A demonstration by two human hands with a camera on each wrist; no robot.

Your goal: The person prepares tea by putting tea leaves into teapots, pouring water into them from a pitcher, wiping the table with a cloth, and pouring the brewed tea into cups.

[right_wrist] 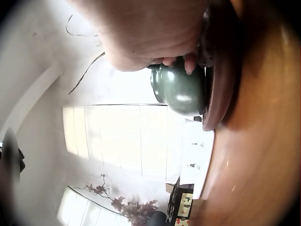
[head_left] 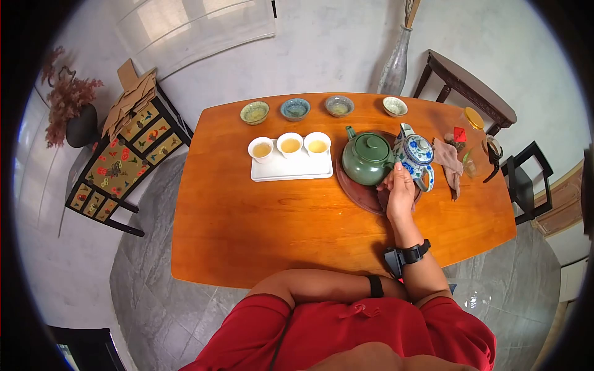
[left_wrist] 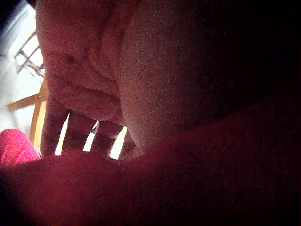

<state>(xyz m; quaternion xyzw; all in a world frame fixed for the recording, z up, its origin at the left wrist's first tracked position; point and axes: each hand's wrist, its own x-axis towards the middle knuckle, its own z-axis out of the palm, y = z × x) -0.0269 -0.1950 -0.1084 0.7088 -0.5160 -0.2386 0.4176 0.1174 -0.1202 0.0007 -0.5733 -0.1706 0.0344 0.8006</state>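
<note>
Shows, at the left of the head view, a black-framed cabinet (head_left: 117, 167) painted with flowers, topped with brown cardboard (head_left: 127, 102), near a dark vase (head_left: 83, 127) of reddish branches (head_left: 68, 96). Includes a pale blind (head_left: 210, 25) along the wall (head_left: 328, 37) and, farther right, a tall grey vase (head_left: 395, 68) holding dry stalks (head_left: 411, 12). Takes in a dark side table (head_left: 473, 86), a black chair (head_left: 529, 179) at the right and grey floor tiles (head_left: 154, 260) below.

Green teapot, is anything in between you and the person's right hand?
No, nothing that I can see. The right hand holds the green teapot by its handle. The blue-and-white teapot is close beside them, but not in between.
</note>
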